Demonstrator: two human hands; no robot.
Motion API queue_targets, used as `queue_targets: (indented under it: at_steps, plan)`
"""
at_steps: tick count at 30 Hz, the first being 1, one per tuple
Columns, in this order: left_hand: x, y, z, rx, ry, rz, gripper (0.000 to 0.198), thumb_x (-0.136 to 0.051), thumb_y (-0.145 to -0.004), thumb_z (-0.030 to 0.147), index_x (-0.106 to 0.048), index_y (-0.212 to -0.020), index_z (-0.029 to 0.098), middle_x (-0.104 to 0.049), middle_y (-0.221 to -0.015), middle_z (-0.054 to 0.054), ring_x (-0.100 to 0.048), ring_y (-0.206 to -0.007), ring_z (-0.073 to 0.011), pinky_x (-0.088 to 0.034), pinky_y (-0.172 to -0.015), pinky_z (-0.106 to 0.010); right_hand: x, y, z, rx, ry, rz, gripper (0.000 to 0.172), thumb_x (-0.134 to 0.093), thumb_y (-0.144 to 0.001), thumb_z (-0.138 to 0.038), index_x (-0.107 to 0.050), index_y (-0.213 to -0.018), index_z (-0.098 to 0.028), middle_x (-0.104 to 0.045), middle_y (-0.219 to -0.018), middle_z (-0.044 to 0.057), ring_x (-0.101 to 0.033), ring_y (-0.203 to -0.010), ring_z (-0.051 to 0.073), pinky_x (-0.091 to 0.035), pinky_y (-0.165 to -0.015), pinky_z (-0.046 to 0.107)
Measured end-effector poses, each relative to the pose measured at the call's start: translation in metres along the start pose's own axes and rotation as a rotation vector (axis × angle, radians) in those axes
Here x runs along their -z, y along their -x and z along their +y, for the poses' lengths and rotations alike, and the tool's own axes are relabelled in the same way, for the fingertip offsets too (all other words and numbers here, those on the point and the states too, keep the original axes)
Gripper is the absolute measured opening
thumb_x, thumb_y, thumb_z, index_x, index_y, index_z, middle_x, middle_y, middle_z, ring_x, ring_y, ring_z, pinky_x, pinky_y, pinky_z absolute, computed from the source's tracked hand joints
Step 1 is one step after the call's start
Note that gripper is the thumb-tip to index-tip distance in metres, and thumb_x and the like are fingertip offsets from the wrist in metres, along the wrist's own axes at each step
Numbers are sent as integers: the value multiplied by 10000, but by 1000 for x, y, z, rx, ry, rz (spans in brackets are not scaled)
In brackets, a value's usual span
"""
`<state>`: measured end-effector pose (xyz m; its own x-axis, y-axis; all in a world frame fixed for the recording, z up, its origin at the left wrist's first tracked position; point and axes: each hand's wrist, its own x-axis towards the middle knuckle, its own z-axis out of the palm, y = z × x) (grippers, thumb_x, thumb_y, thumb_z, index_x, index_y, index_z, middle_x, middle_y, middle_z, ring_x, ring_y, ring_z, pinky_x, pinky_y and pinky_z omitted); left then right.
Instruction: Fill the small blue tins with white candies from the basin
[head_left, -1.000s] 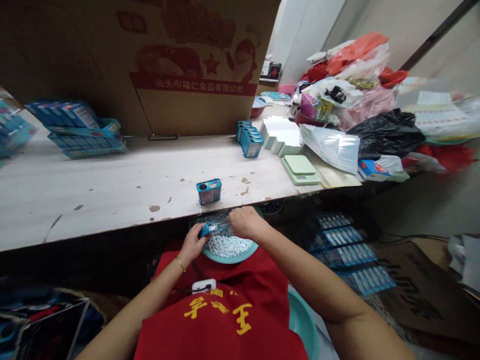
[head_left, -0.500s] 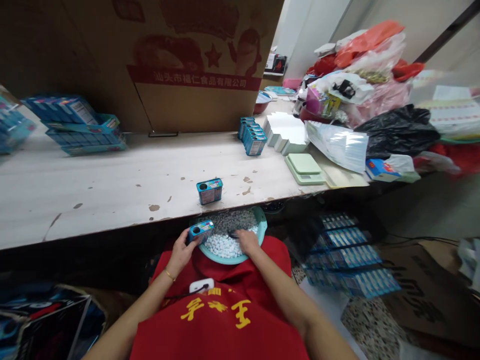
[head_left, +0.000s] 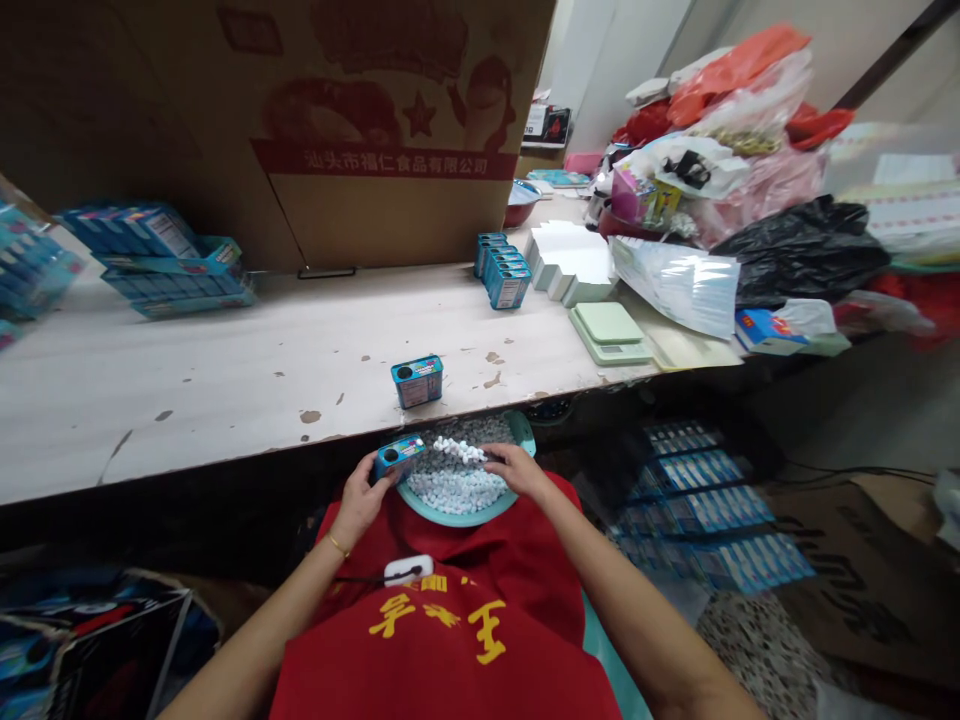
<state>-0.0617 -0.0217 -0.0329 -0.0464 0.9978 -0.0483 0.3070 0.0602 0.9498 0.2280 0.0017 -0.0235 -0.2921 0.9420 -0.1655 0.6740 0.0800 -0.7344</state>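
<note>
My left hand (head_left: 364, 490) is closed round a small blue tin (head_left: 399, 455), held at the left rim of the turquoise basin (head_left: 459, 518) on my lap. A dark round spot shows on the tin's top. The basin holds many small white pellets (head_left: 450, 490). Above them my right hand (head_left: 521, 470) grips a scoop by its end. White pellets (head_left: 459, 450) are heaped on the scoop and hide most of it; its tip points toward the tin. Another blue tin (head_left: 417, 382) stands on the table edge just beyond the basin.
On the white table (head_left: 225, 390) stand a row of blue tins (head_left: 506, 275), stacks of white card (head_left: 570, 260) and a green scale (head_left: 611, 332). Blue trays of tins (head_left: 169, 265) are at left. A large carton (head_left: 390, 215) rises behind. Bags (head_left: 750, 170) pile up at right.
My right hand has risen out of the pellets and moved slightly right, lifting a heaped scoop. My left hand keeps the tin at the basin's left rim.
</note>
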Motion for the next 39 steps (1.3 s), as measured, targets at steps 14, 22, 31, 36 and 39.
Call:
queue_targets:
  at_steps: [14,22,31,36,39]
  plan:
    - [-23,-11,19,-214,-160,-109,302,-527,-698,223,-554,-993,163,-560,-998,-69,-520,-945,-188,-392,-875,-328,62,-1,-130,106,790,-206,311,-427,-793,-348,-596,-1044,-277,-643,-982,62,-581,-902,225,-427,-745,333]
    - [-24,-11,18,-193,-160,-103,307,-529,-706,234,-542,-1005,163,-557,-1004,-71,-518,-948,-193,-389,-885,-337,59,-3,-161,118,900,-223,282,-405,-785,-278,-618,-934,-168,-643,-902,128,-594,-834,238,-435,-705,343]
    - [-12,-4,19,-219,24,-60,320,-551,-698,244,-537,-1011,180,-549,-1041,-68,-503,-1009,-192,-370,-925,-335,92,26,-121,17,689,-83,351,-410,-818,-341,-516,-1150,-301,-601,-1089,11,-546,-975,173,-397,-783,261]
    - [-19,-4,26,-235,-10,-16,310,-525,-698,209,-551,-1006,181,-564,-1034,-64,-514,-997,-192,-377,-918,-333,85,38,-88,-55,528,31,359,-427,-818,-357,-517,-1158,-283,-604,-1086,8,-548,-968,164,-399,-802,249]
    - [-20,-4,34,-231,-52,15,314,-529,-695,204,-552,-1007,178,-569,-1016,-63,-524,-962,-190,-388,-901,-334,77,42,-76,-26,406,105,350,-438,-816,-347,-535,-1141,-260,-615,-1068,14,-557,-949,162,-409,-805,252]
